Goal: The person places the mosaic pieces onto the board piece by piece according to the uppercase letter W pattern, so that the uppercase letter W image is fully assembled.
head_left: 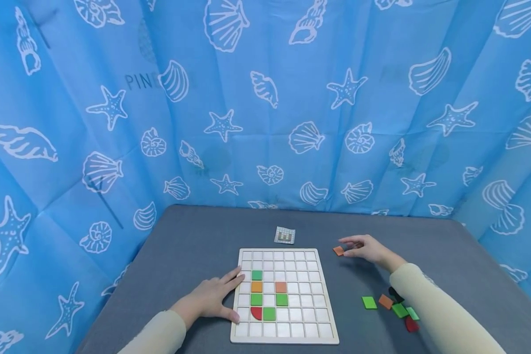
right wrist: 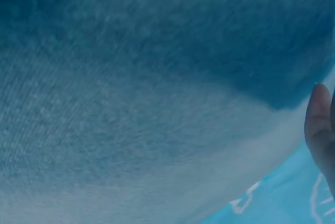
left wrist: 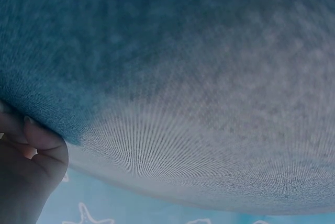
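Note:
A white grid board (head_left: 285, 340) lies on the grey table. On its left part sit several green tiles, an orange tile (head_left: 256, 286), a paler orange tile (head_left: 280, 287) and a red quarter-round piece (head_left: 256, 313). My left hand (head_left: 210, 298) rests at the board's left edge, fingers extended over the rim and thumb lower down. Beyond the board's upper right corner, my right hand (head_left: 366, 247) pinches a loose orange tile (head_left: 338, 250) by the fingertips. Both wrist views show mostly cloth, with parts of the left hand (left wrist: 34, 164) and right hand (right wrist: 322, 130) at the edges.
A small patterned card (head_left: 285, 235) lies behind the board. Beside the right forearm are a bright green tile (head_left: 369, 302), an orange tile (head_left: 385, 301), a black piece (head_left: 396, 295), a red piece (head_left: 411, 324) and other green tiles. A blue shell-print curtain (head_left: 292, 162) surrounds the table.

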{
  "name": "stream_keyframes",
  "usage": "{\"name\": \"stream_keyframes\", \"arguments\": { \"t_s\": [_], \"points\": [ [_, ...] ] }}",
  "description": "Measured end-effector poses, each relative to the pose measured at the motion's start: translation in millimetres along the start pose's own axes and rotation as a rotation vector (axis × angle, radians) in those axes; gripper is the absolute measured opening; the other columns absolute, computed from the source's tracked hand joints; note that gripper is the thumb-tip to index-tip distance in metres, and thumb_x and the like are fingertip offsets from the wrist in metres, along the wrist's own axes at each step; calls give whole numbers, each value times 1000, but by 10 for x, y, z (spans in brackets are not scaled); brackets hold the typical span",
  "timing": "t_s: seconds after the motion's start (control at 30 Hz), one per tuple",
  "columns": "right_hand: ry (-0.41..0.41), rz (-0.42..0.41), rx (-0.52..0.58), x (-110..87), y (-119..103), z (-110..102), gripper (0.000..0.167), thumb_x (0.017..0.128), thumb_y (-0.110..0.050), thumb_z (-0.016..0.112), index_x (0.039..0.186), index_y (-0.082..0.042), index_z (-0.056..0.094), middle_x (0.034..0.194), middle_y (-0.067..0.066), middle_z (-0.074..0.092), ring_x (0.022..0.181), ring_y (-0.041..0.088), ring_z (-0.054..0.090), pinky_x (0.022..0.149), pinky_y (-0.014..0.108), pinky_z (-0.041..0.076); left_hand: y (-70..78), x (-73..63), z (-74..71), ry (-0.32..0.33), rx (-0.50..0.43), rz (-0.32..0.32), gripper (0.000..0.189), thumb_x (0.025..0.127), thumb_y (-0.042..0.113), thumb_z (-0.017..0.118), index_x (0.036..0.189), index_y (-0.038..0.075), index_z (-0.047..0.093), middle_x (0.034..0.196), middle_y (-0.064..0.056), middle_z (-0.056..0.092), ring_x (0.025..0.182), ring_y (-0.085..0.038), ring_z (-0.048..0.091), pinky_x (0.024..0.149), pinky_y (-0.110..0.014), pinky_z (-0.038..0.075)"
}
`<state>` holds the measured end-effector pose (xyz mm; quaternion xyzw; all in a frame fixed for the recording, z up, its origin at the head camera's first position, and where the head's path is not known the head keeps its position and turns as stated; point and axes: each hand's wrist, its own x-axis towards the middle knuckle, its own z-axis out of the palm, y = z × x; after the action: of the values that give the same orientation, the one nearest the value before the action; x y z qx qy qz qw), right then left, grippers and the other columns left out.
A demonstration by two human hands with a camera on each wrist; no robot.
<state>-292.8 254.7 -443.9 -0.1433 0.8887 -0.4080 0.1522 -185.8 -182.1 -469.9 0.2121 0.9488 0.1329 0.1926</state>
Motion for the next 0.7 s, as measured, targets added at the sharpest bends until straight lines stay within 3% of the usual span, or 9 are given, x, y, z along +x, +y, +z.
{"name": "stream_keyframes", "arguments": {
  "t_s": [0.13, 0.4, 0.6, 0.7],
  "points": [
    [-17, 19, -2, 34, 54, -26, 49, 92, -13, 68, 134, 7, 53, 129, 37, 49, 115, 47, 50, 89, 55, 45, -24, 18, 12, -8, -5, 0, 102, 72, 69, 69, 155, 22, 31, 162, 3, 16, 129, -37, 44, 98, -56, 37],
    [-53, 67, -34, 112, 78, -34, 50, 91, -11, 69, 135, 6, 53, 126, 35, 51, 115, 46, 49, 89, 53, 45, -46, 38, 34, -4, -15, -6, 103, 71, 71, 68, 155, 23, 31, 162, 4, 16, 130, -38, 43, 99, -57, 37],
    [-30, 132, 8, 169, 91, 8, 47, 89, -5, 70, 132, 8, 55, 97, 16, 53, 88, 27, 48, 75, 38, 41, -39, 33, 28, 2, -3, -6, 103, 71, 71, 68, 155, 24, 30, 162, 5, 15, 131, -37, 43, 100, -56, 36],
    [3, 158, 9, 220, 117, 51, 46, 88, -4, 71, 130, 8, 57, 101, 22, 54, 89, 29, 48, 76, 39, 42, -37, 19, 26, 5, -7, 1, 104, 71, 71, 68, 155, 22, 30, 162, 4, 15, 131, -37, 43, 100, -56, 36]
  ]
}}
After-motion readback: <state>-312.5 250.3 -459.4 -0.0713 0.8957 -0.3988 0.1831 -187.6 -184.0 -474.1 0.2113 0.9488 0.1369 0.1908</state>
